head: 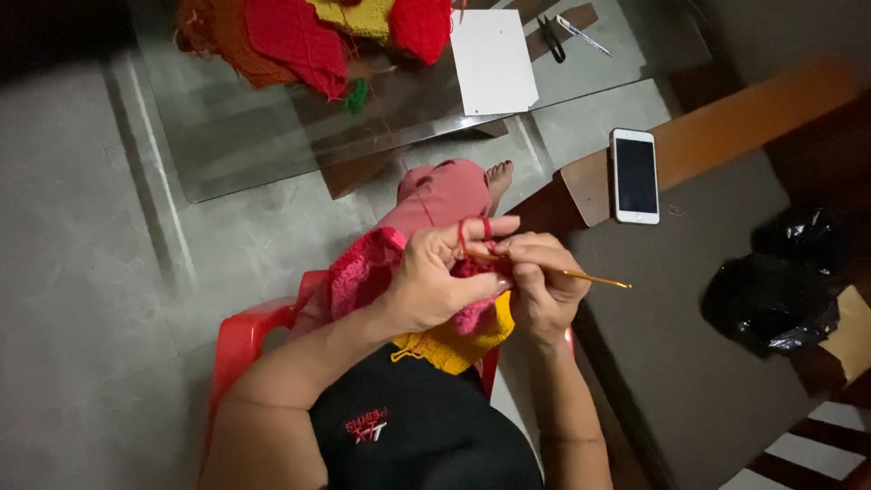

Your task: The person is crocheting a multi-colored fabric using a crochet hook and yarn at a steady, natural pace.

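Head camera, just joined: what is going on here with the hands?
A seated person is crocheting. The right hand holds a golden crochet hook, its tip in the pink and yellow crochet piece on the lap. The left hand grips that piece, with red yarn looped round a finger. A white phone lies on a wooden ledge, and more crochet pieces sit on the glass table.
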